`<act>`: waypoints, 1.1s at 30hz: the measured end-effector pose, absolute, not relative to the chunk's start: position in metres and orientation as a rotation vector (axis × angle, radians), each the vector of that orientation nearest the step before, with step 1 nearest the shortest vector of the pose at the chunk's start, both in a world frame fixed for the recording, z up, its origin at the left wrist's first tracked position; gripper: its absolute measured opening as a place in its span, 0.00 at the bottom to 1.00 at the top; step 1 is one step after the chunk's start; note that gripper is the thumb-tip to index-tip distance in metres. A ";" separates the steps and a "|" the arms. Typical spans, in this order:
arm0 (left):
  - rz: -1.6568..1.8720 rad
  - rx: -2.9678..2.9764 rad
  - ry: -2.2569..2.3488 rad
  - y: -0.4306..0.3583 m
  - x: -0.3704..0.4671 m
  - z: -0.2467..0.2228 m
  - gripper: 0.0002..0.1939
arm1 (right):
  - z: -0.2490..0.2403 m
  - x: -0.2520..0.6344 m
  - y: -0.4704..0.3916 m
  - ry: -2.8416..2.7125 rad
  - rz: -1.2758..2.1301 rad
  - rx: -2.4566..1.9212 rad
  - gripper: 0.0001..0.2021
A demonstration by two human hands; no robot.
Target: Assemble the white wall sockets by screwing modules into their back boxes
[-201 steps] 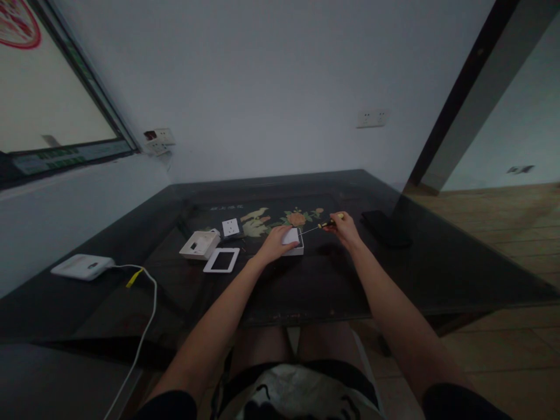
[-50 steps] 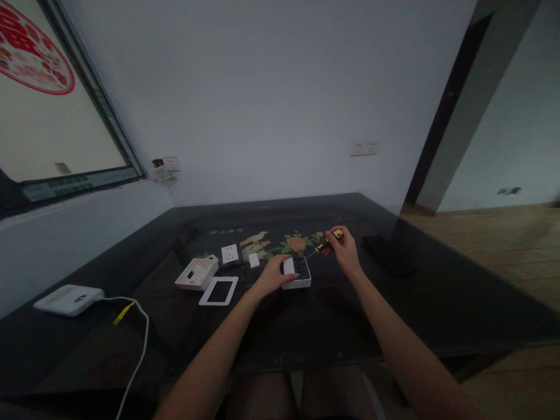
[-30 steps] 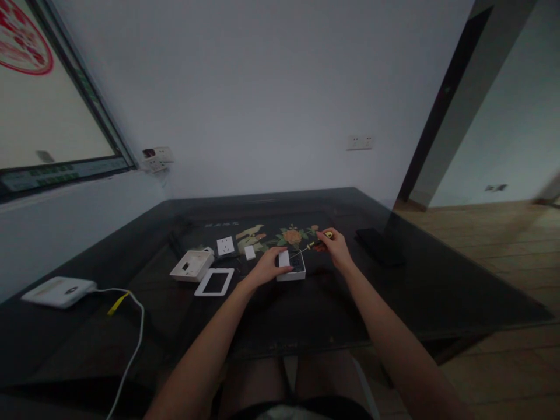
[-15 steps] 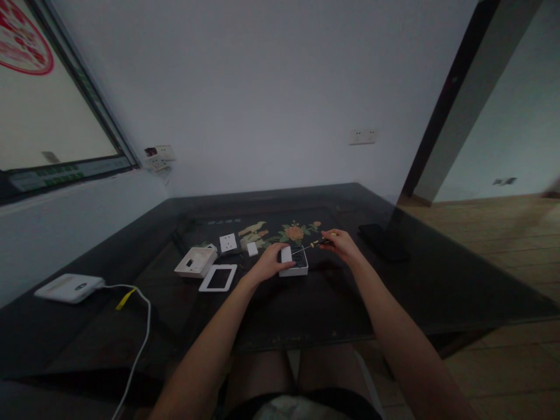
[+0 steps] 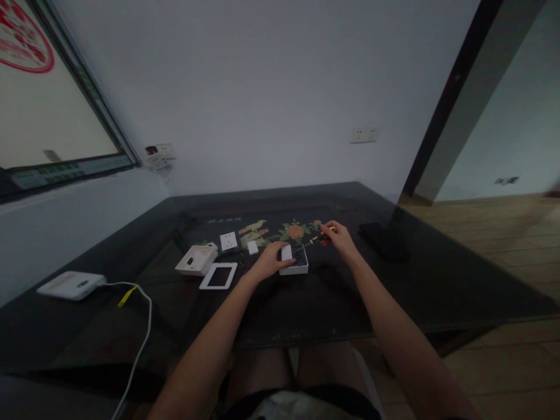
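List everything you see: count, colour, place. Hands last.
Open unit: 1, white with dark interior, mid-table
Screwdriver: 1, yellow and black, reaching over the unit
Small block: 1, white, left of the unit
Socket panel: 1, white, left of the block
Hollow housing: 1, white, left of the panel
Frame: 1, white, right of the housing, nearer
Device: 1, white, table's far left
Cable: 1, white, from the device
Tag: 1, yellow, by the cable
Flat object: 1, black, table's right
Table: 1, black, below these
Wall sockets: several, white, back wall
Window: 1, pale, upper left
Decoration: 1, red, on window
Left hand: 1, bare, on unit
Right hand: 1, bare, around screwdriver
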State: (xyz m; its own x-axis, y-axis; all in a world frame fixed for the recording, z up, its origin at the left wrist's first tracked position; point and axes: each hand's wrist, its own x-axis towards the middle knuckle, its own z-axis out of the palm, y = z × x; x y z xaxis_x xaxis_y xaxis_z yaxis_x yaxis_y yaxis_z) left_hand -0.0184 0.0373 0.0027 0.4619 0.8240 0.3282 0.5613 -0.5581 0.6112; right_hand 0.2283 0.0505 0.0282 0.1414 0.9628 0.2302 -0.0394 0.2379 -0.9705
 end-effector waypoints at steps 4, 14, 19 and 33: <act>0.853 2.285 1.148 0.038 -0.019 0.002 0.27 | 0.014 0.224 0.058 -1.000 1.063 -1.040 0.19; 0.875 2.265 1.155 0.035 -0.016 0.004 0.29 | -0.002 0.216 0.060 -0.903 1.179 -1.072 0.15; 0.930 2.201 1.194 0.038 -0.016 0.007 0.28 | 0.005 0.219 0.060 -0.891 1.137 -1.052 0.15; 0.548 2.305 2.055 0.039 -0.134 0.011 0.28 | 0.013 0.215 0.055 -0.961 1.108 -1.003 0.17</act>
